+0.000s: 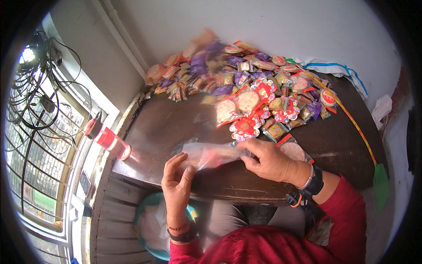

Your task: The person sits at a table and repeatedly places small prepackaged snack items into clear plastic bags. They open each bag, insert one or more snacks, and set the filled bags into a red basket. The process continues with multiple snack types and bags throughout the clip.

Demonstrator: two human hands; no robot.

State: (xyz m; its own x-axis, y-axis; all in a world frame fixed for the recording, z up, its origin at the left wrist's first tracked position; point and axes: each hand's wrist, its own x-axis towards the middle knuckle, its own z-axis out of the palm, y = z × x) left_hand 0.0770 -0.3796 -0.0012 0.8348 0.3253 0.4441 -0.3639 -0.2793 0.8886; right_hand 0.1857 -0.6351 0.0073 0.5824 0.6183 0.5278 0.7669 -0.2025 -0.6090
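A translucent plastic bag with something reddish inside is stretched between my hands above the near edge of the dark table. My left hand grips its left end between thumb and fingers. At the right end, my right hand pinches the bag with thumb and fingers. Just beyond lie red flower-shaped cards and round wafers in clear wrappers. Another wrapped wafer lies beside my right hand, partly hidden by it. The bag's contents are blurred.
A large heap of wrapped snacks covers the back of the table. A fly swatter lies along the right side. A pink bottle stands at the left edge. Below is a teal basin holding plastic bags. Cables hang by the window.
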